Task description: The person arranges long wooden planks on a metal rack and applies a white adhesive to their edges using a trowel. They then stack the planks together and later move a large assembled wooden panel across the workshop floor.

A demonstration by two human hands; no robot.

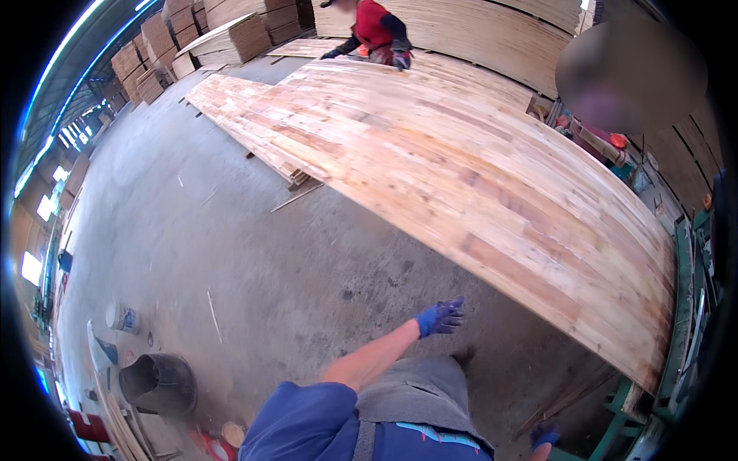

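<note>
The fingers (pixel 453 309) of the left hand (pixel 440 317), in a blue glove, are spread open and hold nothing; they reach forward and to the right, short of the near long edge of the big wooden panel (pixel 461 177). The panel lies ahead and to the right of that hand, its long axis running from the far upper left down to the near lower right, its near end over a green metal frame (pixel 680 323). The left arm is stretched out, forearm bare, sleeve blue. The right hand (pixel 544 435), also gloved, hangs low by the lower edge, below the panel's near end; whether its fingers are open or closed cannot be told. It sits nearer the panel's near corner, while the left is nearer its long edge. At the far end another person's gloved hands (pixel 401 60) rest on the panel. Concrete floor (pixel 231 253) lies beneath.
</note>
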